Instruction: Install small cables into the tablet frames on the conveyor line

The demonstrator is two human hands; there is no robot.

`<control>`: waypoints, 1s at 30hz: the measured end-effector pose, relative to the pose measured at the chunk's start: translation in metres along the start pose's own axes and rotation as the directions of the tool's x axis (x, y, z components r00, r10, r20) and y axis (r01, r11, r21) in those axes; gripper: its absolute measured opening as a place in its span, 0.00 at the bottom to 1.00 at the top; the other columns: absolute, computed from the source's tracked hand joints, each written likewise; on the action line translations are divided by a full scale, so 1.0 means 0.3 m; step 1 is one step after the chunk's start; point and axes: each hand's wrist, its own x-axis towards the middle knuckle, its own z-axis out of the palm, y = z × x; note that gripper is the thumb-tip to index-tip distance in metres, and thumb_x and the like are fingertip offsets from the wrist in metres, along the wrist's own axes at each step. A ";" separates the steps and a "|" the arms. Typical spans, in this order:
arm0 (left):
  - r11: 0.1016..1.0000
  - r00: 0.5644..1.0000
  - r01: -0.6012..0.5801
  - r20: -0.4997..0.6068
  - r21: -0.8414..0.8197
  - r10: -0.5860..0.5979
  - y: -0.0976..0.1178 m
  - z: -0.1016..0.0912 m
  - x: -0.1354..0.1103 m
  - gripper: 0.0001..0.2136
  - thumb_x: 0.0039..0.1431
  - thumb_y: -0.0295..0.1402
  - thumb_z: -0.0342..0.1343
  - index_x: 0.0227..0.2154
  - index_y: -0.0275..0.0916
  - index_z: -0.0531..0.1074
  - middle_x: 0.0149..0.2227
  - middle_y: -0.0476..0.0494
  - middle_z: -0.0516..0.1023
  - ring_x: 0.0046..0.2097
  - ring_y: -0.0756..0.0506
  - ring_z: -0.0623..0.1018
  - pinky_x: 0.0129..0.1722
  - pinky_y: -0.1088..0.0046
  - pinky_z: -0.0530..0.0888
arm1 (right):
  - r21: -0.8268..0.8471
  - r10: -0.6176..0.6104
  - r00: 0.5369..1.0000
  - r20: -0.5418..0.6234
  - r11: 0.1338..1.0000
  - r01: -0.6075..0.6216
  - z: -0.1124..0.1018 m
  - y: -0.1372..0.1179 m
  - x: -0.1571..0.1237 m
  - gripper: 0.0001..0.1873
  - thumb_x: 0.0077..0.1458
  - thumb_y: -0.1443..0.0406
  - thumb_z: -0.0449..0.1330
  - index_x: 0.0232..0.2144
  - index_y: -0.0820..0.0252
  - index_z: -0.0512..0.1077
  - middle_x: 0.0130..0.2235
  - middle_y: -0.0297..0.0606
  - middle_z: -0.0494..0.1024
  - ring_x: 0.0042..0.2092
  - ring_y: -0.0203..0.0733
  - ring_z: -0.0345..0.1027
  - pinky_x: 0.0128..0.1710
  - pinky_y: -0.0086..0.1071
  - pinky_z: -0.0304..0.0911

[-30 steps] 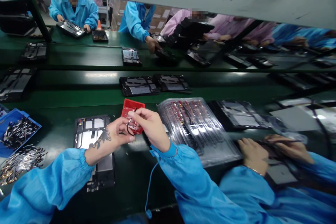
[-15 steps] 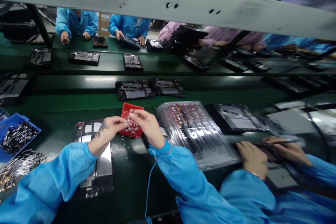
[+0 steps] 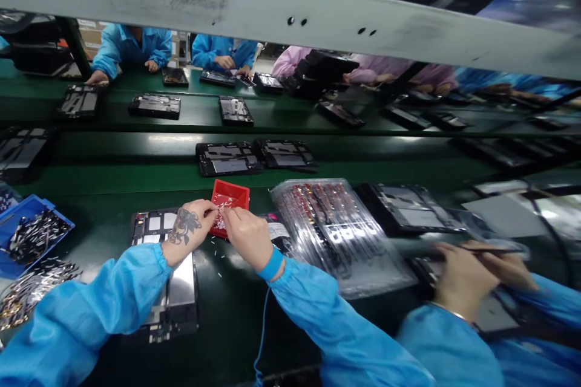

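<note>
**Both hands at red tray (image 3: 244, 195), tips side by side over it**

L hand (image 3: 193, 227) comes in from the left, R hand (image 3: 247, 236) from the right/near side. Tips nearly meet over the tray's near half. R fingers reach further across it; L tips sit at its left side. So R is a bit nearer, not by much.

Tray lies under the tips and carries on just beyond them, away from the person. Long axis looks approx fore-aft; near end partly hidden by R hand, so not 100%. White slivers (image 3: 219, 224) inside, lying at mixed angles.

Finger state: L thumb + index drawn in close, R same, approx pinch pose. Can't tell if tips actually meet, or if anything is btwn them; too small + partly hidden. Contact w/ slivers: also can't tell.

Around: dark device (image 3: 184, 284) under L wrist/forearm, long axis also approx fore-aft. A few loose white bits (image 3: 220, 274) on bench just near side of tray. Clear plastic trays (image 3: 340, 236) to the right, past R hand. Blue bin (image 3: 34, 233) w/ short cables far left, well apart. Blue strap (image 3: 271, 263) on R wrist, cord hanging down.
</note>
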 end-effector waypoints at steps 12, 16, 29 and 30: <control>1.000 0.997 -0.016 0.079 -0.027 0.018 -0.025 -0.009 -0.009 0.09 0.53 0.25 0.54 0.29 0.41 0.80 0.31 0.45 0.80 0.36 0.45 0.77 0.41 0.70 0.70 | 0.293 0.112 0.989 0.091 0.947 -0.135 0.031 0.029 0.001 0.15 0.64 0.66 0.49 0.34 0.63 0.75 0.31 0.42 0.78 0.32 0.40 0.73 0.34 0.30 0.63; 0.971 0.986 0.139 0.119 -0.194 -0.117 -0.063 -0.009 0.002 0.08 0.51 0.29 0.56 0.31 0.37 0.80 0.30 0.43 0.81 0.33 0.44 0.79 0.36 0.70 0.74 | 0.487 0.524 0.766 0.373 0.592 -0.642 0.033 0.080 0.031 0.26 0.63 0.52 0.49 0.23 0.61 0.74 0.25 0.41 0.76 0.29 0.40 0.71 0.32 0.30 0.63; 0.842 0.959 0.270 0.203 -0.466 -0.195 -0.079 -0.004 -0.008 0.08 0.48 0.34 0.58 0.26 0.34 0.77 0.26 0.44 0.80 0.30 0.46 0.79 0.33 0.72 0.75 | 0.663 0.482 0.791 0.377 0.456 -0.594 0.019 0.023 0.062 0.20 0.59 0.52 0.57 0.25 0.61 0.74 0.26 0.38 0.76 0.29 0.39 0.69 0.31 0.31 0.65; 0.854 0.964 0.256 0.179 -0.453 -0.195 -0.086 -0.005 -0.004 0.08 0.48 0.34 0.58 0.27 0.35 0.78 0.26 0.43 0.80 0.31 0.46 0.79 0.33 0.72 0.75 | 0.619 0.477 0.837 0.268 0.581 -0.529 0.010 0.016 0.056 0.20 0.61 0.54 0.56 0.25 0.61 0.75 0.28 0.39 0.76 0.31 0.39 0.70 0.34 0.31 0.65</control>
